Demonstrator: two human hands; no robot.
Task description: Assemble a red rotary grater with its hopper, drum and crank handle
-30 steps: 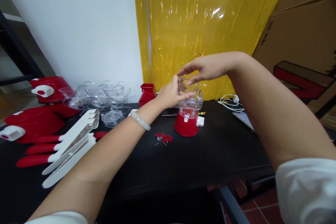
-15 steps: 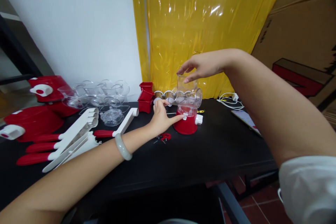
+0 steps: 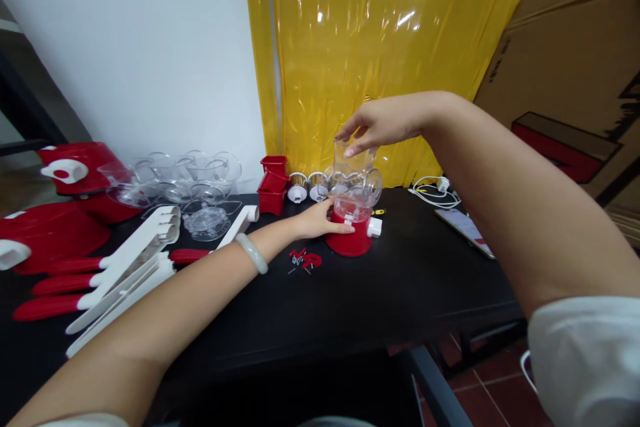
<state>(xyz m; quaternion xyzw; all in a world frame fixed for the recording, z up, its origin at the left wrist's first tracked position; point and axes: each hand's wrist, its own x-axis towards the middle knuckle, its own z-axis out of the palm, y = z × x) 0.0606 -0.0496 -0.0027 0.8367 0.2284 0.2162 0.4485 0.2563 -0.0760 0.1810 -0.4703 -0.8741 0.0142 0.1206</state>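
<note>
A red grater base stands upright on the black table, with a white knob on its right side. Seated on top of it is a clear plastic grater hopper. My left hand grips the base from the left, its thumb across the front and its fingers partly hidden behind. From above, my right hand holds the hopper's upper rim between thumb and fingers. Small screws and red parts lie on the table just in front of my left hand.
To the left are red bases, clear hoppers and white crank handles with red grips. Red boxes and grater drums stand behind. A phone and white cable lie right.
My left hand has moved down and right, from touching the front with its thumb to gripping the base. My right hand stays at the hopper's rim. The view has shifted slightly.
</note>
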